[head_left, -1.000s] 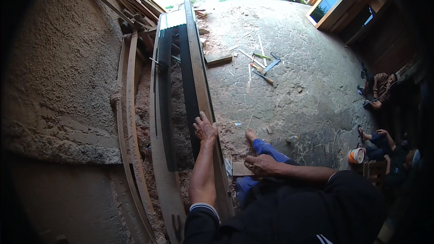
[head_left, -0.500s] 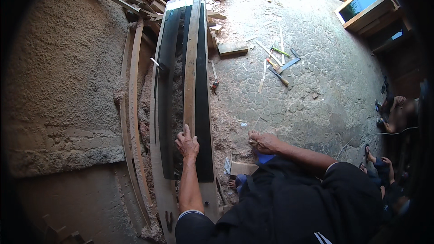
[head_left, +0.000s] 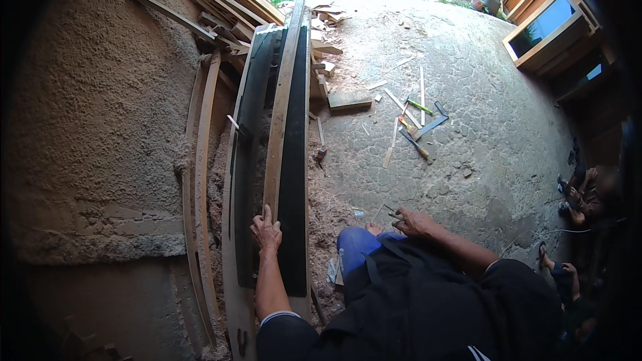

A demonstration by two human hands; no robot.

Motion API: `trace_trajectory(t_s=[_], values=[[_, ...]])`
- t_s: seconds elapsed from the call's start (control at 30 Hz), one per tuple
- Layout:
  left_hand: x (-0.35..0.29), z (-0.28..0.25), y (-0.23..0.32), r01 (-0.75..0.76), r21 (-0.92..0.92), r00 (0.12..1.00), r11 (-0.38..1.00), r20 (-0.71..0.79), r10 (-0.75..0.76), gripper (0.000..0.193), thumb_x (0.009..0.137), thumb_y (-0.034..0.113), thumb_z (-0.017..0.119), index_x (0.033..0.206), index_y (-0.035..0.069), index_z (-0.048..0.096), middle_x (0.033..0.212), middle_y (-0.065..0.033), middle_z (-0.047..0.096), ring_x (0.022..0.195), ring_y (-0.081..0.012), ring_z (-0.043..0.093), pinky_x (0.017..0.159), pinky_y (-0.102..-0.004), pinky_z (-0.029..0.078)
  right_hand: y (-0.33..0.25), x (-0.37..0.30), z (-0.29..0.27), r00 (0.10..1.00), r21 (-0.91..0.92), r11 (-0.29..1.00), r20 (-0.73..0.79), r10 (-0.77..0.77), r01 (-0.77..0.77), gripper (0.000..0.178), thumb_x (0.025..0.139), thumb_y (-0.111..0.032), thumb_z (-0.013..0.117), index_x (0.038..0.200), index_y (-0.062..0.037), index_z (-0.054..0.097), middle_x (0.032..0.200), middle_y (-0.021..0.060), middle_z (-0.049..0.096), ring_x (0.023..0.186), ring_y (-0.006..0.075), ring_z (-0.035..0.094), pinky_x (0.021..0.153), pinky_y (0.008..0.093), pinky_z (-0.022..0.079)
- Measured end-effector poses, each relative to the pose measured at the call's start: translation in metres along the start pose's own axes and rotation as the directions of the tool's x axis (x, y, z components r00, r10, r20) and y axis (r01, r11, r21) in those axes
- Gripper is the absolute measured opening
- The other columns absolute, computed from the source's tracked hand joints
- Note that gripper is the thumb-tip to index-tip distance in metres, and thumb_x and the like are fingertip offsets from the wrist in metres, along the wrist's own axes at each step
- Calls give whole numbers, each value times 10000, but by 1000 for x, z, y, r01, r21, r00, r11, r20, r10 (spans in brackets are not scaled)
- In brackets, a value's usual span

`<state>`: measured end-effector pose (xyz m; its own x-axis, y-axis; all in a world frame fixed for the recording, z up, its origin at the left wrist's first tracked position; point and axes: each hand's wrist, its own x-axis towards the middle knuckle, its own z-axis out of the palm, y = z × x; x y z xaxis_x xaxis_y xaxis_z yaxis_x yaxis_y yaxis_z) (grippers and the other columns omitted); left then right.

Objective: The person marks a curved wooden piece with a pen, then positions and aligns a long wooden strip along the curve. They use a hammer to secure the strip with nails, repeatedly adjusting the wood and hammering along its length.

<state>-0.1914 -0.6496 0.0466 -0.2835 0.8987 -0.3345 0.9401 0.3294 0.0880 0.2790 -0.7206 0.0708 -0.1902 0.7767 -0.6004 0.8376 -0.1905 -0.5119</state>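
Observation:
My left hand grips the near end of a long wooden batten, index finger stretched along its top. The batten lies lengthwise over a long wooden frame with dark panels, its far end reaching past the frame's far end. To the right, my right hand is held above my lap, fingers curled. A thin dark piece shows at its fingertips; what it is, I cannot tell. A small pale stick pokes up from the frame's left side.
Several tools lie on the concrete floor: a try square, a brush and a chisel-like tool. A wooden block is beside the frame. Curved boards lean by the rough wall at left. Other people sit at far right.
The view has tilted, so the frame and batten appear lower. My right hand has shifted right, and my blue-clad knee shows more. My left hand stays on the batten's near end.

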Motion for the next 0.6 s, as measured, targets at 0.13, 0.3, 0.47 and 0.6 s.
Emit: trace_trajectory(t_s=[0.13, 0.3, 0.47, 0.6], values=[[6, -4, 2, 20, 2, 1000, 1000, 18, -20, 752, 927, 259, 699, 1572, 351, 323, 1299, -118, 460, 1137, -349, 486, 1013, -463, 421, 0, 19, -6, 1000, 7, 1000, 1, -28, 28, 543, 970, -491, 553, 1303, -68, 484, 1042, 279, 690, 992, 492, 647, 848, 570, 499], [5, -7, 5, -1, 1, 1000, 1000, -25, 1, 721, 920, 269, 698, 1557, 306, 361, 1308, -132, 463, 1140, -370, 493, 1008, -469, 432, -16, 54, -32, 999, -23, 998, 0, -54, 54, 532, 975, -467, 561, 1316, -66, 488, 1040, 277, 690, 1012, 485, 644, 865, 548, 497], [3, -3, 5, -18, -60, 994, 998, -105, 12, 702, 923, 306, 684, 1551, 221, 382, 1319, -158, 486, 1160, -369, 502, 1018, -483, 428, -37, 101, -61, 997, -71, 996, -52, -60, 56, 468, 964, -454, 564, 1276, -105, 536, 1026, 244, 700, 988, 466, 655, 836, 563, 504], [25, -5, -2, 60, -248, 960, 967, -249, -124, 611, 934, 354, 653, 1471, 112, 493, 1334, -179, 527, 1202, -374, 510, 1040, -480, 415, -63, 161, -89, 989, -174, 976, -54, -141, 130, 372, 956, -429, 571, 1096, -92, 641, 988, 214, 707, 962, 445, 662, 816, 546, 514]])
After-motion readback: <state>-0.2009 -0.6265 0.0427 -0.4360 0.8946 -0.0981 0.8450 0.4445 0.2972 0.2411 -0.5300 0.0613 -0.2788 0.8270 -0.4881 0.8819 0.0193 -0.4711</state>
